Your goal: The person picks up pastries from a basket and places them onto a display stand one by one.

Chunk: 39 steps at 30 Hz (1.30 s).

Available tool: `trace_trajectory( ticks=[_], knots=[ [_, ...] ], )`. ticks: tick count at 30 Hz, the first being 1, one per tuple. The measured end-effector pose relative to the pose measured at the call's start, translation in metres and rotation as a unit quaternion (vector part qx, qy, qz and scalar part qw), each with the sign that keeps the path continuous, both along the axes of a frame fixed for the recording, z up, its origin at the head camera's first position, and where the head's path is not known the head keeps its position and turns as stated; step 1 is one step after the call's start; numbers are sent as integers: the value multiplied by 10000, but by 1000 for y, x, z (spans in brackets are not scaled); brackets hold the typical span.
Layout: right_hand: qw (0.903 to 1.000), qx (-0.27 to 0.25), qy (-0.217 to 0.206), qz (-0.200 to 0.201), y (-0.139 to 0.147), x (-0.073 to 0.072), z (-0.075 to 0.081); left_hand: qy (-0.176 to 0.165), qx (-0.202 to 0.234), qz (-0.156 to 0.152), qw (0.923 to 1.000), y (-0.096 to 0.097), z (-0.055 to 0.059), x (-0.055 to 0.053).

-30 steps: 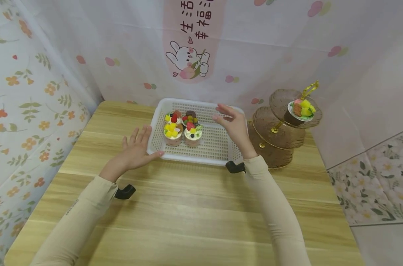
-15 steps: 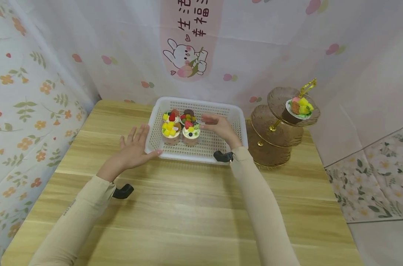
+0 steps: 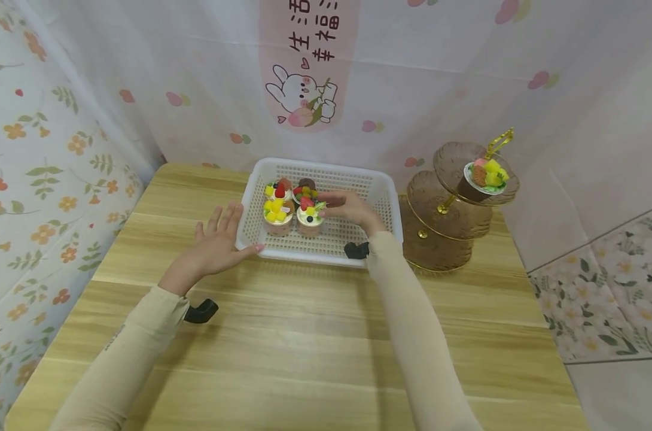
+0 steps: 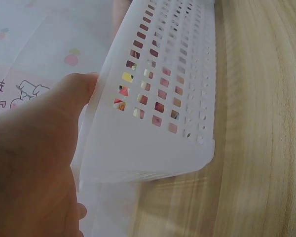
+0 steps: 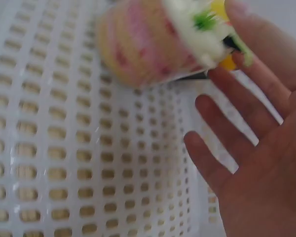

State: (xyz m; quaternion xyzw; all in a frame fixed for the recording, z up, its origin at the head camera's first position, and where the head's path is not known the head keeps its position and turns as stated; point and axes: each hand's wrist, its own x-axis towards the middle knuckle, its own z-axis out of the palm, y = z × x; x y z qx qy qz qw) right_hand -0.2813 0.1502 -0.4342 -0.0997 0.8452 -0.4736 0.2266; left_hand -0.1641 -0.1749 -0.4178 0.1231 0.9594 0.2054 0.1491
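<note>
In the head view, my left hand [image 3: 214,246] lies at the front left corner of a white plastic basket [image 3: 315,257], fingers spread and straight. Its thumb [image 4: 84,86] touches the basket's rim in the left wrist view. My right hand [image 3: 354,212] is over the basket, fingers extended beside a toy dessert cup [image 3: 307,227] topped with cream and fruit. The right wrist view shows thumb and fingertips right at the cup's creamy top, above its pink and tan layered side [image 5: 143,42]. Grouped with it are a yellow-topped cup [image 3: 278,225], a strawberry-topped cup [image 3: 280,191] and a chocolate-decorated cup [image 3: 306,183].
Right of the basket stands a three-tier amber stand [image 3: 447,224] with a gold handle. A brown dessert cup [image 3: 472,185] sits tilted on its top tier. The wooden table [image 3: 283,335] borders a printed curtain [image 3: 412,78] at the back.
My right hand has moved left across the basket to the front right cup, lowering its fingertips beside the top. My left hand stays at the corner.
</note>
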Motion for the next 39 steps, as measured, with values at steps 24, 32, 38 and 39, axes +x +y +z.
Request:
trace_trajectory(
  ticks=[24, 32, 38, 39],
  knots=[
    [9983, 76, -410, 417, -5, -4, -11, 257, -320, -52, 9991, 3, 2, -2],
    [9981, -7, -361, 498, -6, -3, -13, 338, -340, -133, 9988, 7, 4, -5],
    [9987, -10, -292, 416, -7, -2, -12, 343, -197, -100, 9992, 8, -4, -5],
    [9988, -1, -281, 409, -7, -2, -12, 338, -176, -101, 9992, 8, -4, -5]
  ],
)
